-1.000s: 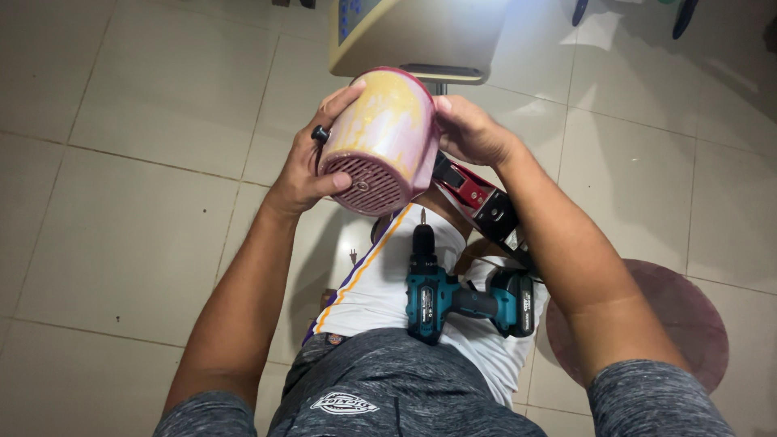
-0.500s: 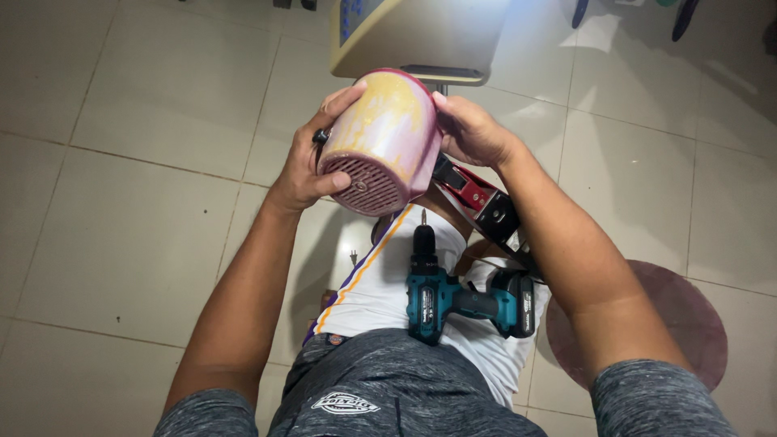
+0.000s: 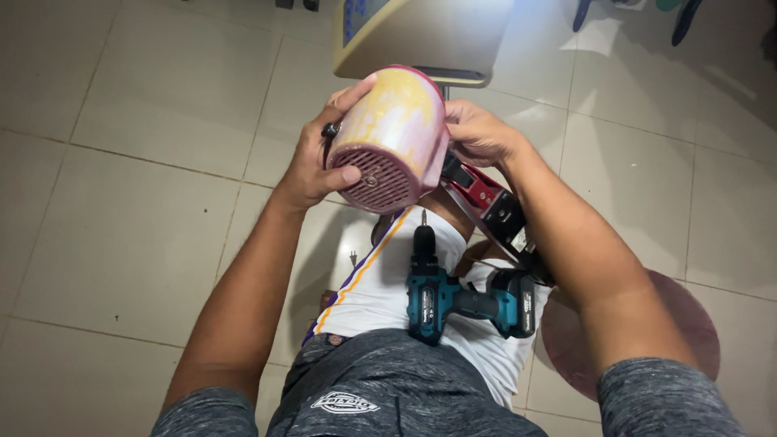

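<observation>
Head view: a pink and yellow motor housing (image 3: 390, 137) with a grilled end is held in the air above the lap, between both hands. The left hand (image 3: 320, 158) grasps its left side, thumb on the grille rim and fingers over the top, while the right hand (image 3: 477, 133) grips its right side. A teal cordless drill (image 3: 453, 295) lies on the white cloth (image 3: 380, 283) over the lap, below the housing and apart from both hands; a red tool (image 3: 486, 202) sits beneath the right wrist.

Open tiled floor (image 3: 121, 202) left, cordless drill (image 3: 453, 299) on lap below, yellow furniture edge (image 3: 421, 40) ahead
</observation>
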